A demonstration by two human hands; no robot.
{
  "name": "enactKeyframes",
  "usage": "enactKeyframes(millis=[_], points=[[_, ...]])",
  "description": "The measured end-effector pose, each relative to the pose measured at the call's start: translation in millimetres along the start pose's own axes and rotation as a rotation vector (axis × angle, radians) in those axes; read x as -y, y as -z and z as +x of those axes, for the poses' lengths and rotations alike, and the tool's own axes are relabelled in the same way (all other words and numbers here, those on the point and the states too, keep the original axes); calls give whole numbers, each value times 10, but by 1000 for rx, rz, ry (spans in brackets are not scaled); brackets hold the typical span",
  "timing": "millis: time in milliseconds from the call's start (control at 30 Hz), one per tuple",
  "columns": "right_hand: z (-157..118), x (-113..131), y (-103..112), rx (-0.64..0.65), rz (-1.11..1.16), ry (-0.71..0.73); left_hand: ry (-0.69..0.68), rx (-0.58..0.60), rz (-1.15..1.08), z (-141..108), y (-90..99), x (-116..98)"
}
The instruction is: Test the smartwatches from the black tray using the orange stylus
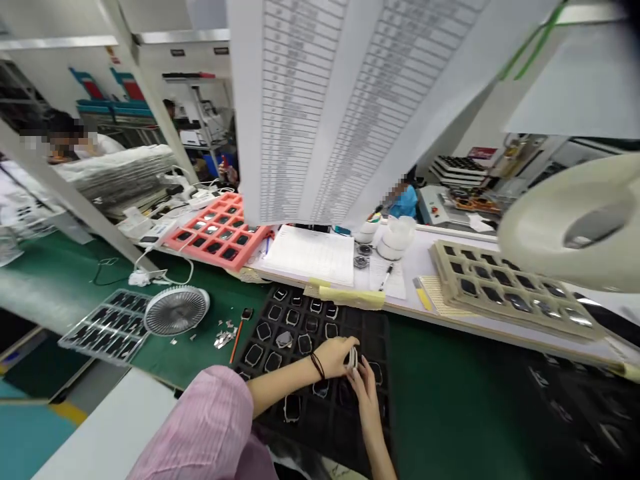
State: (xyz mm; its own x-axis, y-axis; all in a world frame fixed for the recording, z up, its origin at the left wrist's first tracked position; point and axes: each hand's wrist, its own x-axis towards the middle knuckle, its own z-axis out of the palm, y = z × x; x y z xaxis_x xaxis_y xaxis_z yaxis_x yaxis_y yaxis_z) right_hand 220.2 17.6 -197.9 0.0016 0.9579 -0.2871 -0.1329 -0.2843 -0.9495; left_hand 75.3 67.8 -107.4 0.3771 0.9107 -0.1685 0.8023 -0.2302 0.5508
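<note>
Printed tabular sheets (320, 113) hang overhead; their rows are too small to read, and no brand name is legible. The left hand (336, 357), wearing black wrist bands (317, 366), and the right hand (364, 393) grip a small pale rounded frame (353, 358) between their fingers. The frame sits just above a black compartment tray (360, 327), whose pockets hold similar rounded frames. Yellow tape (350, 297) lies along the bench edge beyond.

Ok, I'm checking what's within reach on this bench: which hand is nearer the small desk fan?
The left hand is nearer, over the black tray, to the fan's right. The right hand is farther right of the desk fan.
</note>
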Motion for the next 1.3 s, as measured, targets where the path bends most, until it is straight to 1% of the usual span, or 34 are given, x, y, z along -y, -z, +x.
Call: enactKeyframes(millis=[100,200,300,367,433,500,567,600,633,667,733,800,833,933,1000,1067,1200,1300], points=[[41,29,-265,168,52,-123,62,-29,-40,-376,-3,9],[6,-52,-565,273,30,-184,171,-83,-61,-711,7,128],[-92,-120,-905,350,14,-151,279,-135,-78,-989,7,270],[-155,-135,-1140,412,-1,-102,346,-173,-93,-1143,4,362],[-195,-140,-1356,458,-14,-84,394,-215,-113,-1280,18,486],[-208,-142,-1532,477,-24,-102,390,-243,-149,-1414,65,686],[-201,-132,-1654,490,-8,-159,383,-300,-221,-1553,137,985],[-193,-118,-1695,501,31,-214,397,-353,-273,-1623,173,1167],[-186,-96,-1727,513,93,-281,479,-428,-301,-1692,201,1362],[-179,-67,-1751,523,171,-353,574,-476,-289,-1755,218,1562],[-171,4,-1793,532,326,-484,734,-517,-242,-1855,202,1942],[-172,72,-1843,541,413,-566,870,-510,-195,-1909,119,2250],[-175,98,-1874,545,434,-598,921,-498,-175,-1918,61,2367],[-193,134,-1988,544,449,-645,1022,-453,-121,-1892,-119,2585],[-202,139,-2065,537,441,-651,1059,-419,-89,-1854,-199,2660],[-204,147,-2133,536,436,-648,1079,-380,-62,-1817,-235,2715],[-188,190,-2244,539,432,-632,1088,-301,-18,-1756,-233,2792],[-175,220,-2325,540,425,-614,1092,-257,0,-1707,-229,2796]])
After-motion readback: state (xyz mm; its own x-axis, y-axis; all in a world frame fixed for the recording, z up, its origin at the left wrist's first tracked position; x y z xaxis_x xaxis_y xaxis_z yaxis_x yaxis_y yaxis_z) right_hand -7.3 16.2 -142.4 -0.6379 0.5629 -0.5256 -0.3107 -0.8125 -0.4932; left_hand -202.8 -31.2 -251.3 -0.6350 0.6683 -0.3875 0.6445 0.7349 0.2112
